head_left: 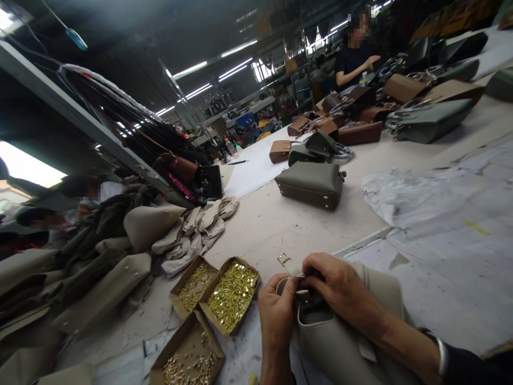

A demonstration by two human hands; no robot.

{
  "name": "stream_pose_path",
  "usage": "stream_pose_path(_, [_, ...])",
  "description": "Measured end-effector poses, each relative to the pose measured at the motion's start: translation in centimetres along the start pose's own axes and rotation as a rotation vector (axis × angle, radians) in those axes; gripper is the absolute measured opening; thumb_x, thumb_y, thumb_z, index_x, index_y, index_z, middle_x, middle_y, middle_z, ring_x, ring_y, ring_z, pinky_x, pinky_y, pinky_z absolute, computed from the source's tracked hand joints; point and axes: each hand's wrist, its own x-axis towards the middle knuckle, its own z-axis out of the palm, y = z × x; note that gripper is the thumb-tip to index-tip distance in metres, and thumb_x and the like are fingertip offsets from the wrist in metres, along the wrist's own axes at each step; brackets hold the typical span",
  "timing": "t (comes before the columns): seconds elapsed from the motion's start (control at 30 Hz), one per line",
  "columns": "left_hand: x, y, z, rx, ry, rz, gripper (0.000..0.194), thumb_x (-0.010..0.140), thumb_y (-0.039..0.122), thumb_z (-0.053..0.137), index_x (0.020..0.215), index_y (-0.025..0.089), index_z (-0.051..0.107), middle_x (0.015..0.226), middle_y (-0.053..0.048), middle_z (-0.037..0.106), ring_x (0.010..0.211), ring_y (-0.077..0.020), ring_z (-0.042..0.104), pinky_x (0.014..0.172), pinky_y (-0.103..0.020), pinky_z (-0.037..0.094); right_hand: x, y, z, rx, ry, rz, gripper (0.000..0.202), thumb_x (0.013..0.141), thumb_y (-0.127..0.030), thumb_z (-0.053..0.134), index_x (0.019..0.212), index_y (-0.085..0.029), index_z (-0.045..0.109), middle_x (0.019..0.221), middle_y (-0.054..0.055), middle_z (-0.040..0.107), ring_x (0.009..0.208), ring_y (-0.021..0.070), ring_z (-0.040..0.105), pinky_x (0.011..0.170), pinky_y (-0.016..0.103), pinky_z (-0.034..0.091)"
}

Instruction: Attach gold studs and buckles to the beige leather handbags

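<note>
A light grey handbag [336, 342] lies on the table in front of me, its opening toward the left. Both of my hands work at the edge of that opening. My left hand [278, 305] is closed on the rim, its thumb pressed close to the fingers. Across from it my right hand [334, 286] pinches the same edge, with some fingertips hidden inside the bag. A gold buckle piece [284, 260] on a pale strap sticks out just beyond my fingers. Whether a small part sits between my fingertips cannot be seen.
Left of my hands stand cardboard trays of gold rivets [232, 294] and small studs [190, 369]. A dark olive bag [310, 184] lies ahead, with more bags [360, 131] behind it. Beige bags [108, 291] pile up at left. Clear plastic [401, 198] covers the right. A person [352, 64] stands far back.
</note>
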Motion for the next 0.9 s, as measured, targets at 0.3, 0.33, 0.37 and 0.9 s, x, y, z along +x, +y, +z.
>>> stream_pose_path(0.3, [-0.1, -0.2, 0.0, 0.075, 0.030, 0.026, 0.040, 0.082, 0.054, 0.075, 0.083, 0.014, 0.078, 0.074, -0.007, 0.073, 0.073, -0.0215, 0.068, 0.068, -0.026, 0.054, -0.1, -0.5, 0.3, -0.076, 0.020, -0.097, 0.021, 0.092, -0.002, 0.057, 0.092, -0.022, 0.053, 0.086, 0.000, 0.060, 0.081, 0.0210, 0.056, 0.074, 0.033, 0.039])
stream_pose_path(0.33, [-0.1, 0.0, -0.1, 0.071, 0.020, 0.016, 0.039, 0.081, 0.053, 0.076, 0.085, 0.013, 0.078, 0.074, -0.007, 0.073, 0.072, -0.0207, 0.067, 0.067, -0.026, 0.053, -0.1, -0.5, 0.2, -0.071, 0.014, -0.103, 0.021, 0.092, -0.002, 0.056, 0.093, -0.022, 0.053, 0.087, 0.000, 0.060, 0.082, 0.0211, 0.056, 0.075, 0.033, 0.039])
stream_pose_path(0.37, [-0.2, 0.2, -0.2, 0.063, -0.001, 0.004, 0.038, 0.080, 0.050, 0.077, 0.087, 0.013, 0.078, 0.075, -0.007, 0.074, 0.072, -0.0199, 0.066, 0.066, -0.025, 0.052, 0.0, -0.5, 0.2, -0.058, 0.007, -0.098, 0.022, 0.091, -0.001, 0.056, 0.093, -0.022, 0.053, 0.087, 0.000, 0.060, 0.083, 0.0209, 0.056, 0.076, 0.033, 0.038])
stream_pose_path(0.9, [0.4, 1.2, -0.4, 0.021, -0.140, -0.071, 0.022, 0.073, 0.023, 0.071, 0.092, 0.013, 0.072, 0.071, 0.001, 0.061, 0.065, -0.0116, 0.048, 0.059, -0.019, 0.040, 1.5, -0.5, -0.7, 0.072, -0.060, 0.094, 0.025, 0.074, 0.000, 0.053, 0.086, -0.022, 0.057, 0.084, -0.003, 0.064, 0.081, 0.0173, 0.057, 0.075, 0.029, 0.038])
